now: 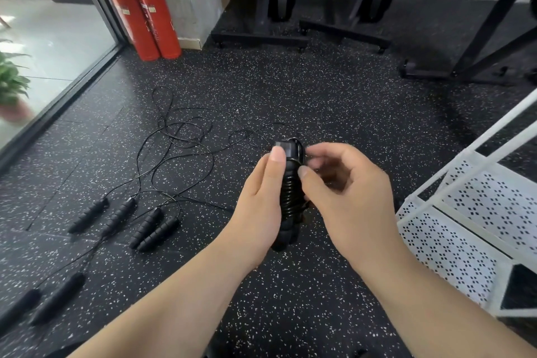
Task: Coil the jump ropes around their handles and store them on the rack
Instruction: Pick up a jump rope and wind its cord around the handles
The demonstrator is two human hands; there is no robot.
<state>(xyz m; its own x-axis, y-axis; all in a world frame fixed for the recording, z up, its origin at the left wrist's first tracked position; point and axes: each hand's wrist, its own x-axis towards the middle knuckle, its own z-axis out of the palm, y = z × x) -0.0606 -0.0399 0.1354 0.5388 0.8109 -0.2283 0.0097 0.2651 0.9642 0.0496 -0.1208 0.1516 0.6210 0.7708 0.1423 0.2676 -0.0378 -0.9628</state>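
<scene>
Curled round the paired handles (pixel 286 231) of one jump rope, my left hand (pixel 255 206) holds them upright in front of me, thumb laid along their top end, at the centre of the head view. My right hand (pixel 351 192) comes in from three o'clock with its fingers bent. Thumb and fingertips seem to pinch the cord (pixel 292 193) near the top of the handles, though the exact bit between them is too blurred to make out. That cord sits in tight turns round the upper half of the handles. I judge this rope is nearly wound, with little more than the end left to secure. Whether the thin line on the floor (pixel 290 299) running toward my left wrist belongs to it, I cannot tell.

Plenty is left. At eight to nine o'clock four handles (pixel 146 227) lie side by side on the floor, their cords running up into a loose tangle (pixel 186 132) at ten o'clock. At seven o'clock, near the frame edge, two more handles (pixel 59 295) lie with a cord leading away. By my count that makes three ropes uncoiled.

At four o'clock stands the white perforated rack (pixel 465 229), just beside my right forearm. No rope shows on the part of it in view, so as far as I can see nothing is stored yet, and this bundle would be the first to go there.
</scene>
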